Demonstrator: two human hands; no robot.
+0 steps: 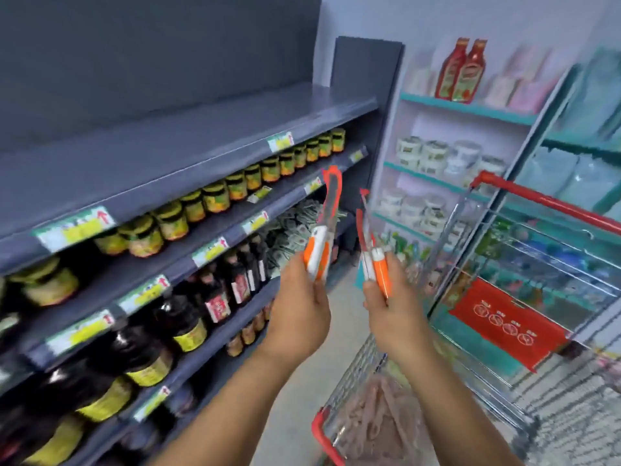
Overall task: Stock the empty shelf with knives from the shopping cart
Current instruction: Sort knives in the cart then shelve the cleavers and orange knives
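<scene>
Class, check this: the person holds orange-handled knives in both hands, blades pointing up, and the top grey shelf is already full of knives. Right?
Not quite. The head view shows the top grey shelf bare; no knives are on it. The rest stands: the left hand and right hand hold orange-handled knives, blades up.

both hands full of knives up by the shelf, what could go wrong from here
1. The right hand grips what looks like two or more orange-handled knives in one bundle, so one could slip out while being set down.
2. The left hand holds a sheathed knife upright close to that bundle, so the two could knock together.
3. The empty shelf sits above rows of jars, and a dropped knife could hit them.
</scene>
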